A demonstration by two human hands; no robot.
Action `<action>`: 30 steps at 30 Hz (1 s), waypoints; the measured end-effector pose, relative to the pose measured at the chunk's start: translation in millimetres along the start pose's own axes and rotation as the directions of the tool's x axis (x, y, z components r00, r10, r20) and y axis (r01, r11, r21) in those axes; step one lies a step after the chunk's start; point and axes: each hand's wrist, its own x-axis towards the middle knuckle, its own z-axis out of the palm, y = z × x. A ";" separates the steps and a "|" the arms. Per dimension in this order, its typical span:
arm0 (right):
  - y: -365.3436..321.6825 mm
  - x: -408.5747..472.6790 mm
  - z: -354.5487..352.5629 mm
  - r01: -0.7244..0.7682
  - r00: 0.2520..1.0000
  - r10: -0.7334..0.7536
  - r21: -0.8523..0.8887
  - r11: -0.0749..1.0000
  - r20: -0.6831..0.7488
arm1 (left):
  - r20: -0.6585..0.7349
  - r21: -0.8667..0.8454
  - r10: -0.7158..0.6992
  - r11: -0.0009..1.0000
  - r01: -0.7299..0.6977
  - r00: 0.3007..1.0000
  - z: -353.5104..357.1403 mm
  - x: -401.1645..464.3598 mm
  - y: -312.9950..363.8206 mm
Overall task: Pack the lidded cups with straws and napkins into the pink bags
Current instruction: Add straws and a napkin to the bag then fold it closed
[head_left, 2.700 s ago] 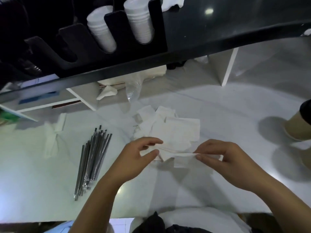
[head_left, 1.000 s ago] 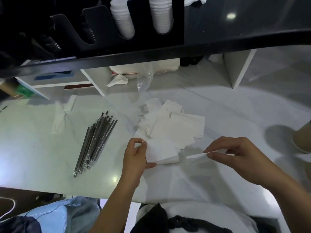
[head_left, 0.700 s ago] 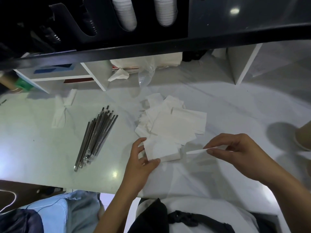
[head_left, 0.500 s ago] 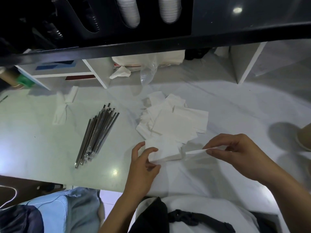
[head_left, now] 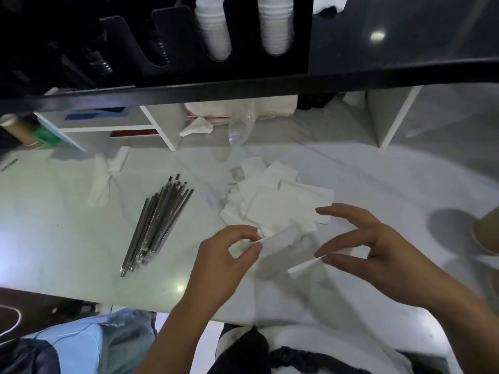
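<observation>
A pale, glossy counter (head_left: 67, 233) is seen under a black overhead shelf (head_left: 270, 79). Spread directly on it — a loose heap of white napkins (head_left: 272, 201) at the centre, a bundle of wrapped dark straws (head_left: 156, 222) to its left, and a twisted white paper scrap (head_left: 104, 182) farther left. A brown paper cup (head_left: 486, 233) is set at the right edge.

On the pale marble-patterned counter (head_left: 378, 184) lies a loose pile of white paper napkins (head_left: 272, 201). The left hand (head_left: 224, 263) pinches one white napkin (head_left: 275, 238) at its edge. The right hand (head_left: 378, 255) pinches a second folded white napkin (head_left: 305, 266). A bundle of dark wrapped straws (head_left: 156, 222) lies left of the pile.
</observation>
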 end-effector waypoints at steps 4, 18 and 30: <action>-19.8 14.5 -0.2 0.117 0.993 -0.116 -0.024 0.993 0.031 | 0.150 -0.088 -0.021 0.995 0.035 0.988 -9.4 5.6 37.8; -31.2 28.5 6.3 0.061 0.998 -0.061 0.228 0.972 -0.005 | 0.226 -0.335 -0.057 0.933 0.133 0.972 -7.6 -1.3 46.5; -41.2 43.3 39.5 -0.010 0.999 0.023 0.457 0.889 -0.023 | 0.122 -0.371 -0.103 0.918 0.142 0.987 -19.5 -22.6 25.4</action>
